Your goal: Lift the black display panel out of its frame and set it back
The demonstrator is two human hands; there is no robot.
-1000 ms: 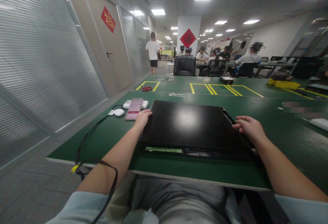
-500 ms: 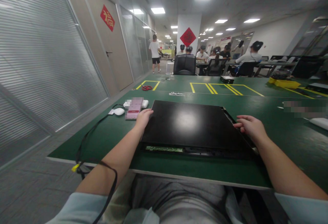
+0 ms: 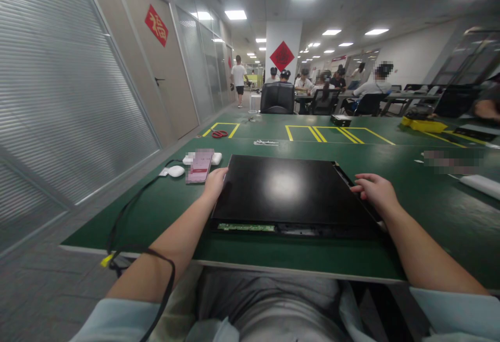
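On the green bench (image 3: 304,254), the black panel (image 3: 277,191) could skew if left grip (image 3: 214,184) and right grip (image 3: 377,194), whether pinching I cannot tell, push unevenly.

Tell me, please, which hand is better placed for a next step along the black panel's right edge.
Probably the right hand: it is already at the exposed frame there, while the left hand is at the opposite edge of the black panel.

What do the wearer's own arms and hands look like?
Left hand and right hand: no gloves, rings or watch visible. Light blue sleeves, with forearms uncovered below them. A black cable loops across the left forearm. No markings visible.
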